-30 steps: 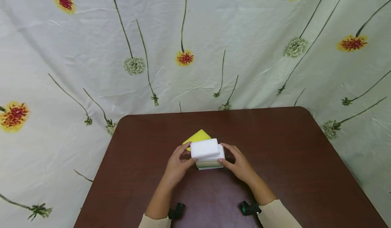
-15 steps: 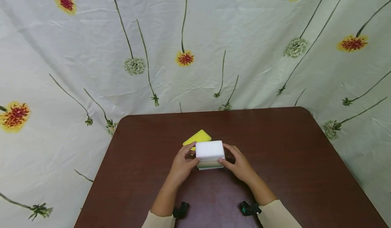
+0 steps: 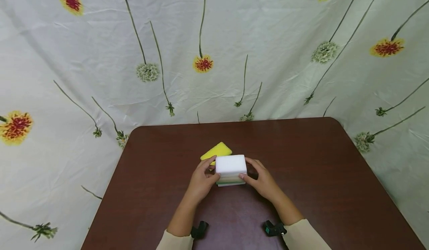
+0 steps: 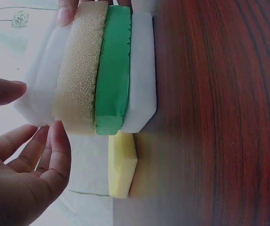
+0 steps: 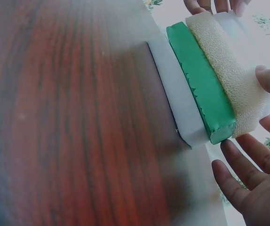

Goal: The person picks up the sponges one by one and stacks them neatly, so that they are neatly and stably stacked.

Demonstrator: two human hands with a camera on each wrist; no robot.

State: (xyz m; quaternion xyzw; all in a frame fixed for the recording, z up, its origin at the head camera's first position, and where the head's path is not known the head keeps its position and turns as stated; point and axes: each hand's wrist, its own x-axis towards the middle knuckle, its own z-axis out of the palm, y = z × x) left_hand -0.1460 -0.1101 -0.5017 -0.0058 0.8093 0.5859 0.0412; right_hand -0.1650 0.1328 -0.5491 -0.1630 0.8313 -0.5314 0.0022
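A stack of sponge-like blocks stands on the table. Its lowest white block (image 4: 142, 70) lies flat, with a green block (image 4: 113, 70) over it and a porous beige sponge (image 4: 81, 66) above that. Two white sponges top the pile; the uppermost white sponge (image 3: 230, 163) now lies nearly square over the one below. From the left side, my left hand (image 3: 200, 181) holds the top white sponge between thumb and fingers. My right hand (image 3: 263, 181) grips the upper part of the stack at its right end, thumb in front, fingers behind.
A yellow sponge (image 3: 218, 151) lies on the table behind the stack, to its left. The dark reddish-brown table (image 3: 301, 149) has rounded far corners. Behind it hangs a white cloth (image 3: 281, 37) printed with flowers.
My left hand has moved right, sliding the top white sponge from an offset position into line with the white one below. My right hand has stayed in place.
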